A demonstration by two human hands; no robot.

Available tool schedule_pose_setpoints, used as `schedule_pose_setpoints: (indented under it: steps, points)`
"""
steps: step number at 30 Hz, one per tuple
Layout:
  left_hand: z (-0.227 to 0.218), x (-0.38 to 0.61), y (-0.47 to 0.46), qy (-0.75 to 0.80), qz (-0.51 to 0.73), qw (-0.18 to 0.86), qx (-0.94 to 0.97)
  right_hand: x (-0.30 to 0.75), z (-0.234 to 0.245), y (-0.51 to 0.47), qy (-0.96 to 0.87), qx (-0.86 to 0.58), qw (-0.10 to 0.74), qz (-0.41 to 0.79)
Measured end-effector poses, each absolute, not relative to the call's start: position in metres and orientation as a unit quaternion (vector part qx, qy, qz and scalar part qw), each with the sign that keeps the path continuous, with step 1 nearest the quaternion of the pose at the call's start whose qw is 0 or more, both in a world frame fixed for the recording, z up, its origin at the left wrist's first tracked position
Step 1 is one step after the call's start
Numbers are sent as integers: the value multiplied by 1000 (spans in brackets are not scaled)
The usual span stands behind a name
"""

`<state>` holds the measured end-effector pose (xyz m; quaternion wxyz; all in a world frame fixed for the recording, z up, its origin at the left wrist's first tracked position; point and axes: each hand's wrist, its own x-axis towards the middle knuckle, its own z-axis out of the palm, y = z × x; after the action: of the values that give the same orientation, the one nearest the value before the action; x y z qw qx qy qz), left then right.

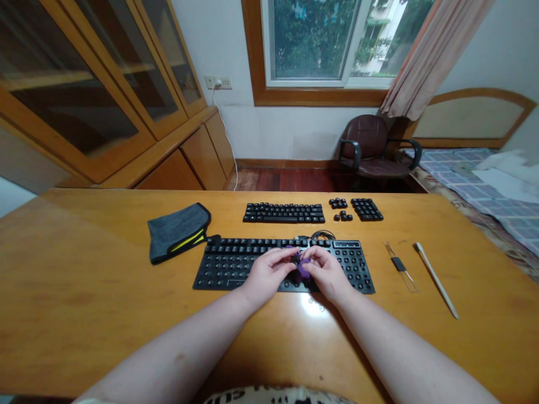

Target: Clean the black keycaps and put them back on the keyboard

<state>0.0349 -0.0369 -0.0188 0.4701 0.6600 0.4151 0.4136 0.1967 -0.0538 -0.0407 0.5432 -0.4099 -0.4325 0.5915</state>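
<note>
Found no readable text, brand or number: legends on the keyboard (223,270) and the loose keycaps (284,213) too small to read.

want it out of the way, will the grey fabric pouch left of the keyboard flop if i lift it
Probably floppy: the grey fabric pouch lies flat and slightly rumpled. Likely light, being thin cloth. Unlikely to roll on the orange-brown wooden desk.

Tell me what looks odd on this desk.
The keyboard looks bare: its keycaps lie in rows on the desk behind it. The left hand and right hand pinch a small purple thing over it. Nothing looks spilled or broken.
</note>
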Motion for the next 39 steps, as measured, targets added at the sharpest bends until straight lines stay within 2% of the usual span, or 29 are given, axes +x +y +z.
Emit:
schedule_pose_setpoints:
  steps: [5, 11, 17, 22, 30, 39]
  points:
    - [-19, 31, -37, 402, 405, 413, 710, 198, -46, -54, -434, -410, 566, 569]
    - [-19, 29, -43, 390, 406, 299, 771, 196, -41, -55, -467, -429, 554, 540]
    - [-21, 28, -46, 377, 404, 235, 799, 194, -39, -56, -470, -424, 555, 539]
    - [-20, 29, -47, 388, 396, 253, 793, 192, -33, -60, -451, -431, 546, 559]
    - [-27, 36, -44, 448, 466, 374, 666, 192, -37, -56, -379, -407, 548, 624]
    - [-21, 30, -46, 364, 409, 230, 805, 191, -35, -61, -417, -423, 555, 582]
